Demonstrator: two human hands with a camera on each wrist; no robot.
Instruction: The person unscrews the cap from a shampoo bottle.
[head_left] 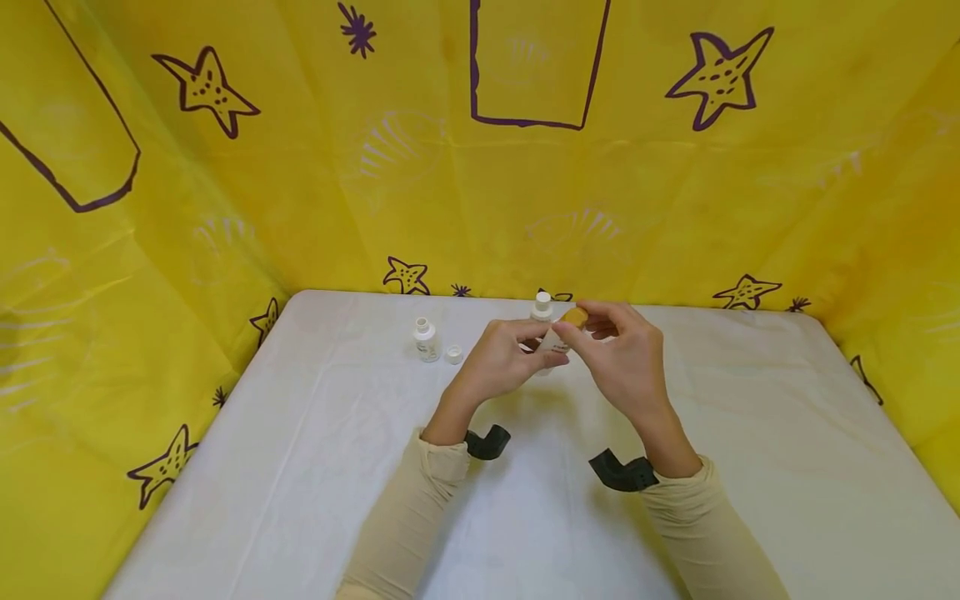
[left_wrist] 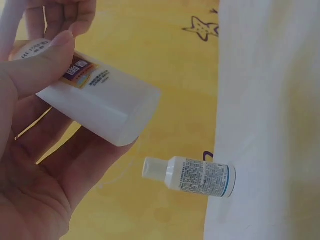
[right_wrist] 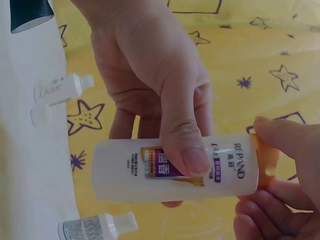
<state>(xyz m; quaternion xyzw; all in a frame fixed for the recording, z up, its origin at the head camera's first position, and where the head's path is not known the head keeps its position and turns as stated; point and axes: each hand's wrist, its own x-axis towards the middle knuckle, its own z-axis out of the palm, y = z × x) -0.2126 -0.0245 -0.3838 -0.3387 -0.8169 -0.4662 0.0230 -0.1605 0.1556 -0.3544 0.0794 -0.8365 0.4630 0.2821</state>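
Note:
My left hand (head_left: 504, 358) grips the body of a white shampoo-type bottle (right_wrist: 125, 170) with a purple and orange label reading REPAND, held tilted above the table. The thumb lies across its label and the other fingers wrap behind. At the bottle's end sits a golden-orange flip-style cap (head_left: 576, 317), pinched between thumb and fingers of my right hand (head_left: 626, 358). In the left wrist view the bottle's rounded white base (left_wrist: 135, 117) faces outward, while the hand hides part of the label.
Behind the hands stands a small white bottle (left_wrist: 200, 177) with its white cap on. To the left, an uncapped Dove bottle (head_left: 425, 342) stands beside a loose white cap (head_left: 453, 354). A white-covered table (head_left: 337, 467) meets yellow patterned cloth walls (head_left: 480, 200).

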